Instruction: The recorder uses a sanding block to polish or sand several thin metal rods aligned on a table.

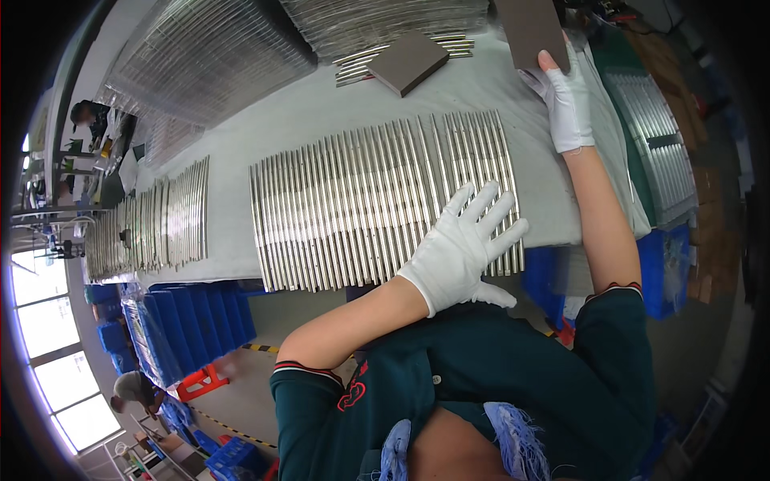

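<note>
Biggest thing here is the white-covered table (321, 112), running across most of the view. At its far side lie big sheets of bagged metal rods (208, 56) (shiny plastic wrap, hard to count anything in there).

Next down in size is the row of metal rods (353, 208) laid side by side in the middle of the table, all parallel, reaching to the near edge. A second, smaller batch of rods (152, 224) sits off to the left, well apart from the main row. Blue plastic crates (192, 321) are stacked on the floor below the table edge on the left.

Then the hands, both in white gloves. The left hand (465, 248) lies flat on the near right end of the main rod row, fingers spread wide, pressing down rather than gripping anything. The right hand (565, 100) reaches out to the far right of the table and is closed on the lower edge of a brown block (533, 32), thumb on top of it, holding it just beyond the far end of the rods.

Smallest bit: another brown block (407, 62) lying on the table near the far side, resting partly on a few loose rods (361, 64), apart from both hands.
</note>
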A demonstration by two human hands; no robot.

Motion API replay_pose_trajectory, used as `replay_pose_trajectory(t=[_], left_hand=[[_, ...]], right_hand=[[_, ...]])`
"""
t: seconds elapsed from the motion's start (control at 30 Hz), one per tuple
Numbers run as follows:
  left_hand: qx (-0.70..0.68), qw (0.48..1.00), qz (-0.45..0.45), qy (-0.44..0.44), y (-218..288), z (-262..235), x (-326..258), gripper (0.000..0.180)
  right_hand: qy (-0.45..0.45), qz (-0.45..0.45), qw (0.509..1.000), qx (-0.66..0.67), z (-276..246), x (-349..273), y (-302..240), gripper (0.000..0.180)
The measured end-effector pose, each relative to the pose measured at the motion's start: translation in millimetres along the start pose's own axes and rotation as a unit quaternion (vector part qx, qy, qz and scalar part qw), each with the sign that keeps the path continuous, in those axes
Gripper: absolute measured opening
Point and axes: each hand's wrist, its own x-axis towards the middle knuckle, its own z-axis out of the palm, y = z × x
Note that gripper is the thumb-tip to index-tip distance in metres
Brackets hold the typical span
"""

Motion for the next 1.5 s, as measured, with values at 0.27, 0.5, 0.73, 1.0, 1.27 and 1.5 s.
replay_pose_trajectory(t=[0.27, 0.5, 0.73, 1.0, 1.27, 1.5], left_hand=[[0.021, 0.999, -0.039, 0.003, 0.1, -7.5, -24.8, 0.101], [0.095, 0.985, -0.133, 0.055, 2.3, -4.2, -58.3, 0.081], [0.105, 0.981, -0.123, 0.111, 4.1, 3.0, -65.8, 0.072], [0.141, 0.975, -0.135, 0.107, 5.6, 5.2, -64.5, 0.074], [0.097, 0.976, -0.115, 0.159, 4.0, 11.8, -66.8, 0.076], [0.018, 0.978, -0.072, 0.195, 3.5, 8.1, -68.3, 0.064]], right_hand=[[-0.001, 0.001, 1.0, 0.004, 1.0, 0.9, 1.2, 0.067], [-0.005, -0.023, 0.997, -0.068, 1.5, -4.2, 2.3, 0.07], [-0.073, -0.056, 0.984, -0.152, 15.6, -18.2, 1.3, 0.079], [-0.123, -0.065, 0.97, -0.201, 20.0, -25.4, 5.9, 0.079], [-0.145, -0.075, 0.965, -0.203, 17.3, -25.6, 5.6, 0.077], [-0.335, 0.108, 0.907, -0.233, 22.6, -52.5, -39.6, 0.067]])
